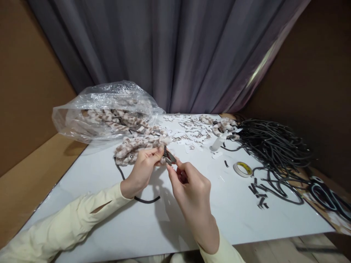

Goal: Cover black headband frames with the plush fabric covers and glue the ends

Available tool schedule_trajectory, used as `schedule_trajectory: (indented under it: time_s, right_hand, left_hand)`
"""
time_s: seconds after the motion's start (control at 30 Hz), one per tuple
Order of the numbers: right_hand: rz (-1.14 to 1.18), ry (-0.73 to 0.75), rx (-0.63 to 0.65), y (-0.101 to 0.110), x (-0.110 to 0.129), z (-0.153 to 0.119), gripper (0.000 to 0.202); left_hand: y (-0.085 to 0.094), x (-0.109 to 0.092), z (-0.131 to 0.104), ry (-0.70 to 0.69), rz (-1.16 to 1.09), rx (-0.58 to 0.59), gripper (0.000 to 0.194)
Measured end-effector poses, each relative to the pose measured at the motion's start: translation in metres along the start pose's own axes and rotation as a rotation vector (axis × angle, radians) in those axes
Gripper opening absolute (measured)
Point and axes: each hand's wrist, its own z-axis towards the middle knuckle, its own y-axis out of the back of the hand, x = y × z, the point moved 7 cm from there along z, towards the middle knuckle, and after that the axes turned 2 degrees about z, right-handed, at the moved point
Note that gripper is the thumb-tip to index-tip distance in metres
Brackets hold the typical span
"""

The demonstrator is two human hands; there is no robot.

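Over the middle of the white table (109,226), my left hand (144,166) pinches one end of a spotted, fluffy fabric piece (131,148) with a dark ribbed part at that end. My right hand (190,186) is closed beside it, its thumb and forefinger gripping a small dark, pointed tool (170,157) whose tip meets the ribbed part. The fingertips of both hands are nearly touching. A black cord (146,201) runs on the table below my left wrist, partly hidden by it.
A clear plastic bag (109,102) of spotted fabric stands at the back left. Small rings and white cards (192,131) lie behind my hands. To the right are a white bottle (218,142), a tape roll (242,169), short black pieces (257,191), a black cord heap (274,146) and scissors (326,197).
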Motion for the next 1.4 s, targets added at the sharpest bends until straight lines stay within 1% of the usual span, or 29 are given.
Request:
schedule_trajectory:
  time_s: [0.07, 0.13, 0.27, 0.33, 0.47, 0.57, 0.67, 0.77, 0.9, 1.1, 1.27, 1.4]
  right_hand:
    - [0.024, -0.028, 0.044, 0.004, -0.002, 0.000, 0.021]
    - [0.045, -0.066, 0.078, 0.010, -0.005, -0.002, 0.020]
    - [0.059, -0.108, 0.072, 0.020, -0.011, -0.003, 0.018]
    - [0.046, -0.090, 0.070, 0.020, -0.012, -0.001, 0.019]
    - [0.027, -0.037, 0.111, 0.014, -0.010, 0.004, 0.022]
    - [0.022, -0.019, 0.135, 0.012, -0.009, 0.005, 0.025]
    - [0.017, -0.022, 0.148, 0.011, -0.009, 0.004, 0.027]
    - [0.009, -0.022, 0.151, 0.011, -0.009, 0.003, 0.028]
    - [-0.015, -0.010, 0.153, 0.009, -0.008, 0.003, 0.029]
    - [-0.041, -0.020, 0.181, 0.001, -0.008, 0.000, 0.017]
    - [-0.133, 0.044, 0.089, -0.009, -0.001, -0.009, 0.018]
    - [-0.173, 0.039, 0.046, -0.020, 0.003, -0.013, 0.018]
  left_hand:
    - [0.002, -0.003, 0.002, -0.005, -0.001, 0.001, 0.037]
    - [0.003, -0.004, 0.004, 0.020, -0.029, 0.015, 0.035]
    - [0.002, -0.003, 0.003, 0.049, -0.045, 0.056, 0.032]
    - [0.000, -0.003, 0.002, 0.036, -0.008, 0.075, 0.032]
    - [-0.002, -0.003, 0.001, -0.013, 0.083, 0.108, 0.036]
    - [-0.004, -0.001, 0.001, -0.023, 0.081, 0.129, 0.036]
    - [-0.004, 0.002, 0.000, -0.004, 0.057, 0.130, 0.034]
    - [-0.003, 0.003, 0.000, 0.009, 0.063, 0.119, 0.033]
    - [0.000, 0.002, 0.000, -0.013, 0.107, 0.091, 0.033]
    - [0.000, 0.006, 0.000, 0.018, 0.117, 0.070, 0.033]
    - [0.002, 0.011, 0.000, 0.031, 0.034, -0.058, 0.031]
    - [0.002, 0.015, 0.000, 0.019, -0.005, -0.108, 0.029]
